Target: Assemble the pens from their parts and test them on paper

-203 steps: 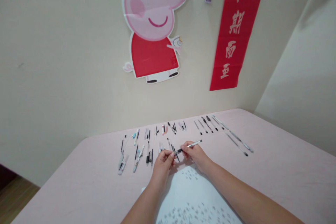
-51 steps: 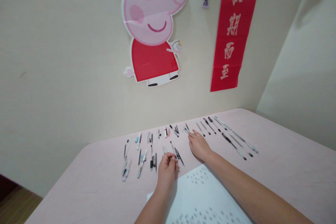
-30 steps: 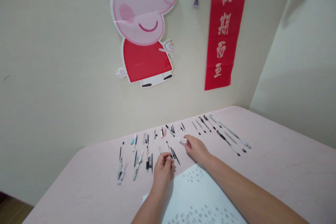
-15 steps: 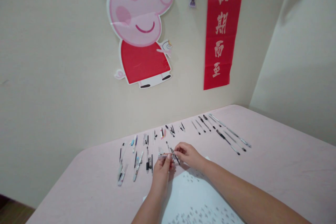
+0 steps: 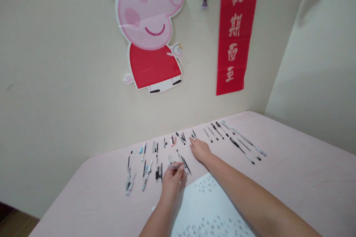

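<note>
My left hand (image 5: pixel 172 178) is closed on a clear, pinkish pen barrel (image 5: pixel 174 166), held level above the pink tabletop. Beside its fingertips lies a set of dark pen parts (image 5: pixel 185 163). My right hand (image 5: pixel 200 149) reaches toward the far edge, its fingertips bunched at a small group of black pen parts (image 5: pixel 193 133). What those fingertips pinch is too small to make out. Under my forearms rests a white sheet (image 5: pixel 205 207) with dark marks.
More disassembled pens (image 5: pixel 147 176) lie in groups to the left. Several whole-looking pens (image 5: pixel 241 150) and slim refills are lined up at the right. Behind the pink table (image 5: pixel 300 170) stands a wall with a cartoon pig cutout (image 5: pixel 154 64) and a red banner (image 5: pixel 232 40).
My right hand has moved away from the left hand, up to the small black parts near the far edge. The left hand stays almost in place with the pen barrel.
</note>
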Available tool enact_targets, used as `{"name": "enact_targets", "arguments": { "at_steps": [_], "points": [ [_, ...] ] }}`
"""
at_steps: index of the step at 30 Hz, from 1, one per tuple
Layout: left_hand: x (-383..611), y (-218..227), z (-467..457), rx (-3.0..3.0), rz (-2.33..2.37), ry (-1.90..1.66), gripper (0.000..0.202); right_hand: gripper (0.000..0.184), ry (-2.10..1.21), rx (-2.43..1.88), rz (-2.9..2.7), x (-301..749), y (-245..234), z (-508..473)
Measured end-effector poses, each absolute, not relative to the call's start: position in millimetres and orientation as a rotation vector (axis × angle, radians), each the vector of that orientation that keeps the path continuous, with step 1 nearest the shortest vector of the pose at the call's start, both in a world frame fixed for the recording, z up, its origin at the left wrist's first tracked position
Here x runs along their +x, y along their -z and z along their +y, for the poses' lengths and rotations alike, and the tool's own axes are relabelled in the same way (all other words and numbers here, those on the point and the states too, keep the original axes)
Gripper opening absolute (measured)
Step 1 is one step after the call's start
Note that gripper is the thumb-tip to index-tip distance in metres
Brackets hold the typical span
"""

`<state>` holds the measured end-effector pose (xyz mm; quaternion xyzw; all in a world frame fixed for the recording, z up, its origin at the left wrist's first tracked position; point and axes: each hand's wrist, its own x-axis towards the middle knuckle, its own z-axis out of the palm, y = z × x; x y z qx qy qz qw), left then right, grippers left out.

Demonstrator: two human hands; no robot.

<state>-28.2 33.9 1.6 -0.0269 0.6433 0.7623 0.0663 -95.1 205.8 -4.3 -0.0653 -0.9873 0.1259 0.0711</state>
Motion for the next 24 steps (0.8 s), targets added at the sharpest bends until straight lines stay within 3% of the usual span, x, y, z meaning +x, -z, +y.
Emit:
{"name": "enact_targets", "arguments": {
  "at_steps": [24],
  "points": [
    [-30, 1, 32, -0.010, 1.904, -2.319, 0.031, 0.032, -0.257, 0.063, -2.964, -72, 0, 206]
  ]
}}
